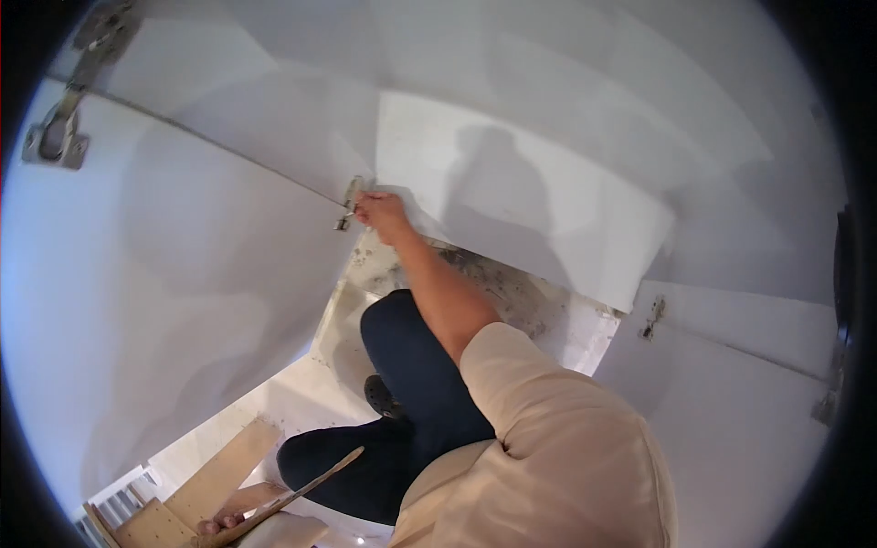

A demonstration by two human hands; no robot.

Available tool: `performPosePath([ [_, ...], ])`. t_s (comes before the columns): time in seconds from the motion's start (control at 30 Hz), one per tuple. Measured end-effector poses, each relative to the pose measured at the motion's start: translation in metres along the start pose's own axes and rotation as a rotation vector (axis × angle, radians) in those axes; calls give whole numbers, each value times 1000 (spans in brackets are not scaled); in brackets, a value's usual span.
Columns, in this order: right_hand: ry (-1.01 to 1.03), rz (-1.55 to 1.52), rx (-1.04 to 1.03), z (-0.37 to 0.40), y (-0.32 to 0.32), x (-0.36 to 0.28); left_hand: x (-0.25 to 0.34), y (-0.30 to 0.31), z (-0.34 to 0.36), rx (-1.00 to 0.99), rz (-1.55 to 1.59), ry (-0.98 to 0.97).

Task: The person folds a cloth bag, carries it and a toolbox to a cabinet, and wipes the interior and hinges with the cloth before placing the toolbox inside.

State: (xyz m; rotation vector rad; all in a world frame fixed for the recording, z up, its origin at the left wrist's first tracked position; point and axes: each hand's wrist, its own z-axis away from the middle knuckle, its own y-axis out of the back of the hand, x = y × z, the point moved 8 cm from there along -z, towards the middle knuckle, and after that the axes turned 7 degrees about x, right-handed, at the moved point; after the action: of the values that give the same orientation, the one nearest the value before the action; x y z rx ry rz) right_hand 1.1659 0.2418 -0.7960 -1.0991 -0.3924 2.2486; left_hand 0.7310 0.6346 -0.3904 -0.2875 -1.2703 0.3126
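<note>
My right hand (382,216) reaches out at arm's length to a metal cabinet hinge (353,194) where the white door meets the cabinet side. Its fingers are closed and touch the hinge; anything small between them is hidden. At the lower left, my left hand (222,523) has its fingers wrapped round a thin wooden stick (315,483) with a tapered end. The stick slants up to the right in front of my dark trouser leg. Much of the left hand is cut off or covered by the stick.
An open white door (201,265) fills the left side, with another hinge (57,139) at its top. On the right is a second door (722,411) with its hinge (652,318). Wooden boards (219,470) lie at the lower left. Dirt marks the cabinet floor (521,297).
</note>
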Motion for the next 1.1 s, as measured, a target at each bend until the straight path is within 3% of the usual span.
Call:
performPosePath([
  [0.03, 36, -8, -30, 3, 2, 4, 1, -7, -9, -5, -9, -29],
  [0.13, 194, 640, -96, 33, 16, -5, -3, -26, -37, -2, -45, -57],
  [0.23, 816, 1023, -31, 74, 50, -43, -7, -43, -65, 5, -98, -53],
  [0.37, 1165, 1218, 300, 118, 153, -89, -12, -62, -103, 9, -160, -40],
  [0.43, 1157, 1209, 508, 131, 205, -108, -19, -70, -117, 19, -194, -34],
  [0.53, 1107, 1271, 568, 129, 227, -123, -27, -81, -133, 32, -236, -12],
  [0.63, 1095, 1048, 302, 88, 177, -126, -35, -93, -137, 74, -285, -5],
  [0.77, 1162, 1242, -70, -2, 42, -120, -47, -101, -124, 158, -308, -43],
  [0.87, 993, 1672, -234, -39, -26, -114, -49, -102, -108, 236, -317, -111],
  [0.9, 958, 1725, -275, -55, -39, -107, -50, -102, -103, 269, -318, -136],
  [1.0, 1127, 1720, -256, -74, -58, -107, -54, -101, -91, 361, -319, -204],
  [1.1, 1013, 1972, -396, -79, -59, -106, -59, -96, -84, 432, -302, -248],
])
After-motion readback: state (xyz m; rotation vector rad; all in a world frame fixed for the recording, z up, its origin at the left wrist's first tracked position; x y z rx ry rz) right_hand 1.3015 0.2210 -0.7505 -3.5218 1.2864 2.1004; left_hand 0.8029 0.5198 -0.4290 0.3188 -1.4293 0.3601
